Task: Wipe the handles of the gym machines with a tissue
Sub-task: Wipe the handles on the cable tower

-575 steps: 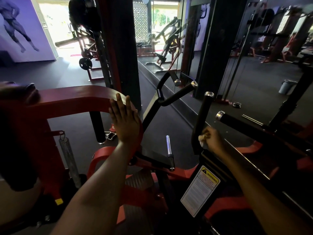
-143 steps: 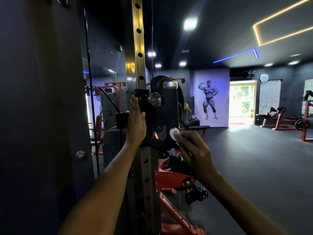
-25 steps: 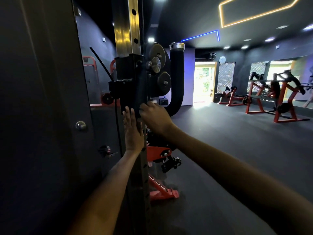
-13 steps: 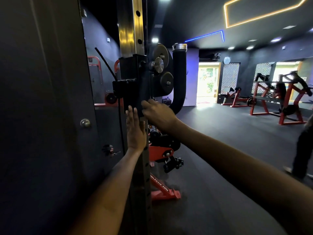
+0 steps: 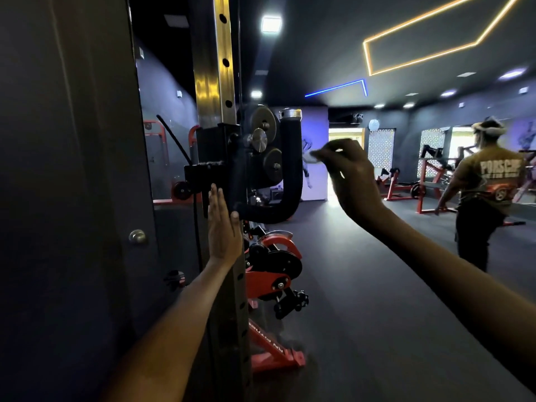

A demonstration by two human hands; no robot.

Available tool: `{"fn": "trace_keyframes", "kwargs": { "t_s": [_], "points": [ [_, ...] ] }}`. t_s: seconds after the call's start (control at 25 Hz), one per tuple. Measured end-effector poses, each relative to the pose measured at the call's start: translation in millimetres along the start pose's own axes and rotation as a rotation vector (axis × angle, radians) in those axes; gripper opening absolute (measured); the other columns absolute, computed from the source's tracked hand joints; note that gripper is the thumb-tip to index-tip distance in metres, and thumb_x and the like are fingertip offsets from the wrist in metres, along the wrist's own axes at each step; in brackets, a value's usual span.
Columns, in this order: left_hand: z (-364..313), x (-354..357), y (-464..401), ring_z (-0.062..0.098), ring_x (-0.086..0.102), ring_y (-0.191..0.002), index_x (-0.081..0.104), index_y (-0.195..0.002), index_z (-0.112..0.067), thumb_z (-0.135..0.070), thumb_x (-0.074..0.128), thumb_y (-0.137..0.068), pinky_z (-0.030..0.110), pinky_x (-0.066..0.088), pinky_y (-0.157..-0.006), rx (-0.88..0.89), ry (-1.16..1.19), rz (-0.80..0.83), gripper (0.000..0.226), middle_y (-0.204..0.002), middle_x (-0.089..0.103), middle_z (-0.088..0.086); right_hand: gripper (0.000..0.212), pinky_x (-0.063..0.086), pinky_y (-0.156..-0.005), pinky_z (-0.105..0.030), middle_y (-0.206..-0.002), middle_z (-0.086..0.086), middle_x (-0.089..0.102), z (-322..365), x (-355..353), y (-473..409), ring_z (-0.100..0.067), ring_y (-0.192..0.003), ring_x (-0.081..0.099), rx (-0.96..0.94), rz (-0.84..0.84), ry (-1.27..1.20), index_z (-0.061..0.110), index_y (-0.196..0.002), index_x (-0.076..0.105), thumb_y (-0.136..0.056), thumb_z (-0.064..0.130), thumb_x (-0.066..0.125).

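Tissue (image 5: 314, 154) blurred in right hand (image 5: 352, 177) pinch-grip (left hand (image 5: 223, 230) flat, grip released).

Tissue (image 5: 314, 155) mostly hidden in right hand (image 5: 352, 177); upright post (image 5: 222, 68) cut off top.

- One view only, from a wide-angle camera worn on the person's head, so no second view shares the scene.
- It faces forward and level across the dim gym, the ceiling lights in its upper part.
- It sits close to the perforated steel upright post (image 5: 223, 68), which fills the left-centre.
- Both forearms enter from the bottom edge.
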State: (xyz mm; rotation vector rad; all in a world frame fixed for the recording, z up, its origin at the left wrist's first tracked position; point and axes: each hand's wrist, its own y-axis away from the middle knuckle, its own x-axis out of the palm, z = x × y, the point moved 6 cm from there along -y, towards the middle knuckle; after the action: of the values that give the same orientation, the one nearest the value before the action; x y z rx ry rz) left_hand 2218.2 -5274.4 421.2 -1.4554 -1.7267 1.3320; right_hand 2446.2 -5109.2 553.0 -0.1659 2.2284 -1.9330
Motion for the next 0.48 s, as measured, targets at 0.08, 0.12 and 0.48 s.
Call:
{"fn": "trace_keyframes", "kwargs": {
  "t_s": [0.08, 0.12, 0.48],
  "points": [
    [-0.5, 4.6, 3.3, 0.012, -0.005, -0.149, -0.003, -0.152, -0.017, -0.046, 0.011, -0.102, 0.057, 0.018, -0.118, -0.049, 0.031, -0.026, 0.060, -0.160, -0.008, -0.006, 0.026, 0.043, -0.074, -0.024, -0.093, -0.015, 0.063, 12.9, 13.9, -13.9, -0.027, -0.084, 0.061, 0.164, -0.054, -0.178, 0.004, -0.098, 0.072, -0.085, 0.012, 0.051],
    [0.4, 5.6, 5.1, 0.010, -0.007, -0.148, -0.003, -0.152, -0.017, -0.049, 0.009, -0.102, 0.056, 0.017, -0.118, -0.058, 0.036, -0.030, 0.061, -0.160, -0.008, -0.007, 0.027, 0.042, -0.076, -0.021, -0.094, -0.014, 0.063, 20.4, 23.0, -7.2, -0.027, -0.086, 0.061, 0.194, -0.043, -0.196, 0.004, -0.098, 0.072, -0.084, 0.014, 0.050],
    [-0.8, 3.1, 7.2, 0.005, -0.012, -0.147, -0.008, -0.151, -0.024, -0.050, 0.011, -0.102, 0.055, 0.012, -0.119, -0.016, 0.074, -0.025, 0.059, -0.159, -0.012, -0.012, 0.025, 0.034, -0.073, -0.005, -0.084, -0.015, 0.059, 19.0, 15.0, -18.6, -0.016, -0.079, 0.054, 0.244, -0.146, -0.182, 0.003, -0.091, 0.072, -0.082, 0.013, 0.050]
  ]
}}
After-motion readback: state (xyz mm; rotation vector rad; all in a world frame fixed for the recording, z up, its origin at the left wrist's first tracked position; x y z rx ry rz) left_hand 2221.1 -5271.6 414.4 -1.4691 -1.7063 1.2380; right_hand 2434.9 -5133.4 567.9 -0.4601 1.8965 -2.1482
